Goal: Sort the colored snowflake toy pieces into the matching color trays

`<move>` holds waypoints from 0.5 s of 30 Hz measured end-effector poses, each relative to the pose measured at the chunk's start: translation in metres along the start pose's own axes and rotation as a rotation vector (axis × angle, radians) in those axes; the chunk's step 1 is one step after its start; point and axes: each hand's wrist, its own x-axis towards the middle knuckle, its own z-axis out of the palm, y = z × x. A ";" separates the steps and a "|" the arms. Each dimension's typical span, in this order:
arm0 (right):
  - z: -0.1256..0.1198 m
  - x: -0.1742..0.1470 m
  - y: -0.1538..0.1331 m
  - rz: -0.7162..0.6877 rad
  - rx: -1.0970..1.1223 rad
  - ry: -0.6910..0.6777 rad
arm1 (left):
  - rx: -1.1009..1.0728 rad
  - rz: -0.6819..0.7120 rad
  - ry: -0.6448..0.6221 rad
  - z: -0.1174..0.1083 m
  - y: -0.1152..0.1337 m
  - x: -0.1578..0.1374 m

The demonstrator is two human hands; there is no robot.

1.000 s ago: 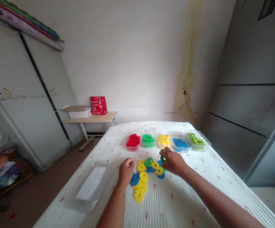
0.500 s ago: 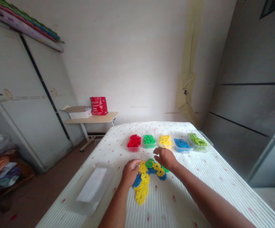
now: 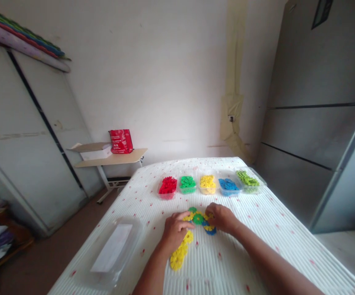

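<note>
left hand (image 3: 175, 232): fingers partly spread over the left side of the disc piece (image 3: 198, 219); can't tell if they grip; probably steadying it.
right hand (image 3: 223, 218): fingers curled in close at its right side; any pinch is hidden.
disc piece: flower-edged, green, yellow and blue, flat between my hands, a yellow run (image 3: 177, 259) trailing toward me; likely placed for both hands to reach.
worktop (image 3: 226, 266): cloth-covered, carrying everything here.
clear tubs (image 3: 167, 197): lined up beyond, red, green, yellow, blue, lime; one colour each, presumably for easy picking.
clear tray (image 3: 134, 241): off left with white paper (image 3: 111, 248), seemingly kept out of the way.
</note>
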 end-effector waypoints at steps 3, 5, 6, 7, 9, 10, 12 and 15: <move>-0.008 -0.006 0.015 0.069 -0.027 0.011 | -0.089 0.046 -0.015 0.004 0.001 0.000; -0.012 -0.010 0.024 0.101 -0.039 0.026 | -0.158 0.030 0.020 0.005 0.000 0.000; -0.014 -0.012 0.028 0.108 -0.041 0.032 | -0.180 0.012 0.041 0.006 -0.002 0.000; -0.015 -0.013 0.031 0.111 -0.041 0.037 | -0.187 -0.005 0.058 0.005 -0.003 -0.001; -0.017 -0.015 0.036 0.117 -0.043 0.049 | -0.154 -0.015 0.087 0.004 -0.006 -0.001; -0.018 -0.016 0.037 0.124 -0.046 0.058 | -0.121 -0.009 0.099 0.004 -0.008 -0.001; -0.019 -0.016 0.038 0.137 -0.049 0.083 | -0.058 0.006 0.115 0.003 -0.010 -0.001; -0.020 -0.014 0.033 0.120 -0.033 0.126 | -0.017 -0.008 0.131 0.003 -0.010 -0.001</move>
